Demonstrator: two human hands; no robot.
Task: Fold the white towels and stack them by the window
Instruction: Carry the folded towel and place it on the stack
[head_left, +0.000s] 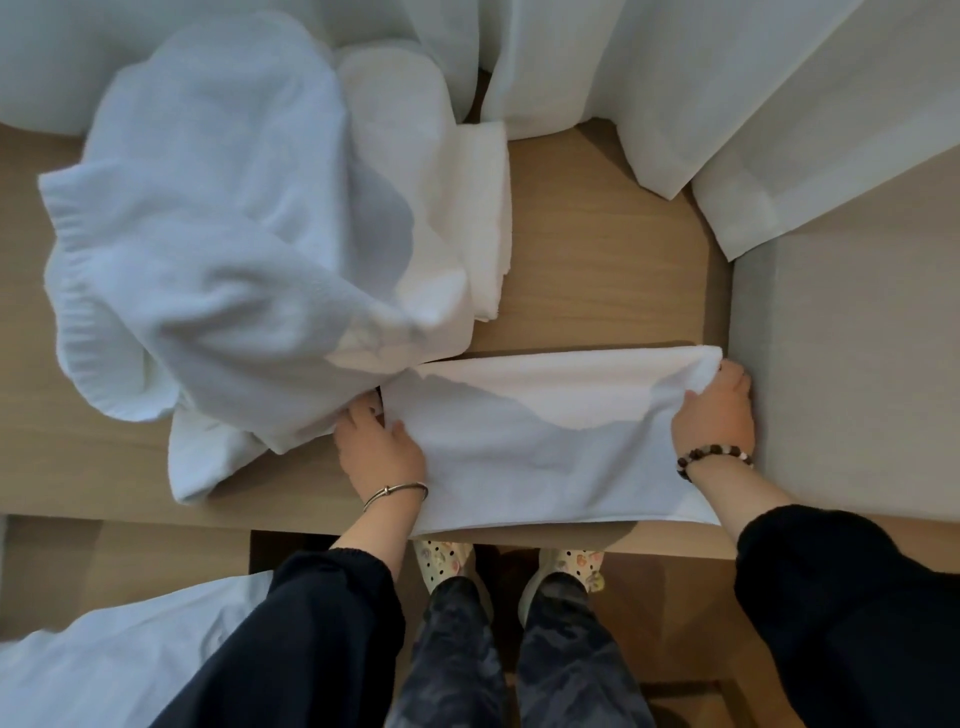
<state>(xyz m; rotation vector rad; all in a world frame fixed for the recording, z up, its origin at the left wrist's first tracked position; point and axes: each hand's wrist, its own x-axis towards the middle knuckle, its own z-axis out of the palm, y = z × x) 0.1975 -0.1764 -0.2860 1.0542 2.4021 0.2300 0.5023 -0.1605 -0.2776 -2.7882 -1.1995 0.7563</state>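
Left hand (378, 451) palm down, fingers spread, pressing left end of white towel (540, 447) flat on wooden table (597, 270). Right hand (714, 410) pinching towel's far right corner, wrist bent inward. Folded stack (480, 218) beyond, near curtain (675, 78); crumpled pile (208, 234) at left.

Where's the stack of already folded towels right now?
In the head view, the folded towel stack sits on the wooden table at upper centre, by the curtains, its left part hidden under the loose towel pile.
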